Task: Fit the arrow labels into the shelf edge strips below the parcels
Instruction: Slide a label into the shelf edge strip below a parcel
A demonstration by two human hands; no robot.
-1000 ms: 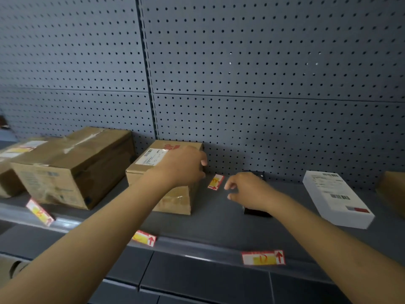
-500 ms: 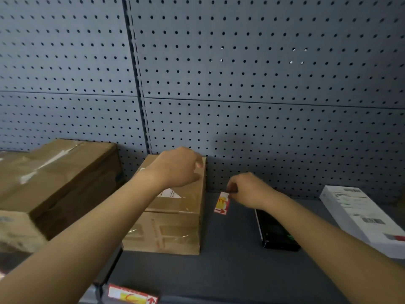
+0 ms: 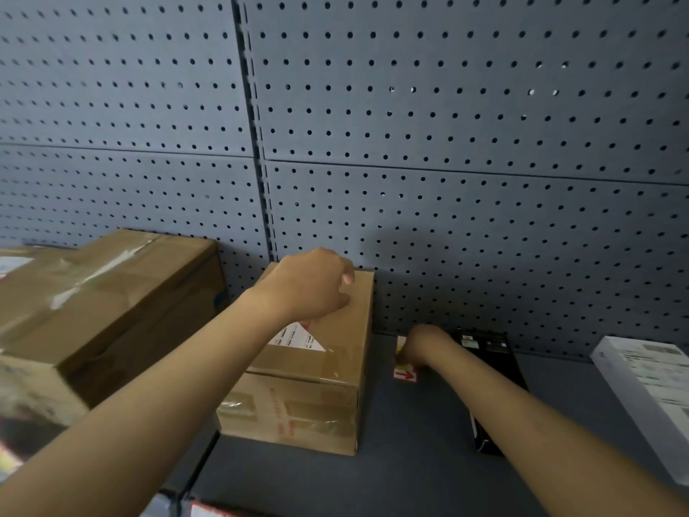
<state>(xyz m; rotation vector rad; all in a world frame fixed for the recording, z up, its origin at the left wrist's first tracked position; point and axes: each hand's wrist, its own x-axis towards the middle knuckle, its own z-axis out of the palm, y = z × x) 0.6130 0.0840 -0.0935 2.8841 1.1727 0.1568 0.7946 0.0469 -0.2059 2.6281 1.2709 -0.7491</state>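
Label point(image 3: 404, 373) with a red arrow is lying on the shelf point(image 3: 410, 472) at centre right of the frame, and we are closing our right hand point(image 3: 423, 347) on its top. We are resting our left hand point(image 3: 311, 285), fingers curled, on the box point(image 3: 317, 397) just left. A black parcel point(image 3: 488, 352) is sitting right of the label.

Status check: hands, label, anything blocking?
Left hand resting on small box. Right hand pinching arrow label on shelf. Black device beside it; nothing blocking.
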